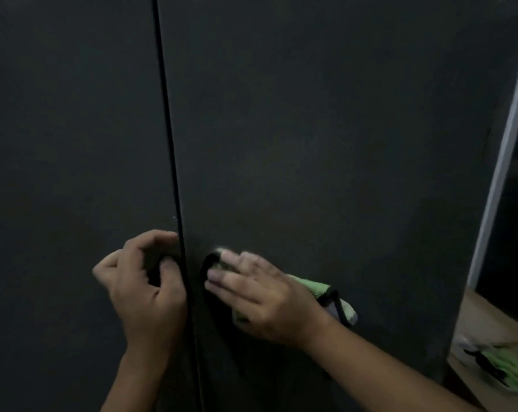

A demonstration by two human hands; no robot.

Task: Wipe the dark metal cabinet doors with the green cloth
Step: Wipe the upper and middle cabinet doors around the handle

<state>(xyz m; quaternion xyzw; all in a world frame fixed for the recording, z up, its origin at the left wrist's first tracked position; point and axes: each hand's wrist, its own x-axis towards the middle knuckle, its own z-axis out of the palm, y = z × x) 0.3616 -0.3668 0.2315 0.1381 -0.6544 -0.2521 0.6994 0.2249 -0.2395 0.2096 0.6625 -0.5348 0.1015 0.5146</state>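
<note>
Backdrop: dim room, dark cabinet doors (311,129) filling the view.
Left hand (144,281): fingers curled on the left door (73,129) at the seam, probably steadying it.
Right hand (263,295): straight fingers pressed the green cloth (314,286) flat beside the recessed handle (208,263), likely wiping there.
Unclear: right thumb hidden; exact left grip lost in the darkness; blurred green object (501,364) low at the right.

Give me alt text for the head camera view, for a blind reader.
A right hand presses a green cloth flat against the right door of a dark metal cabinet while the left hand grips the left door at the centre seam.
</note>
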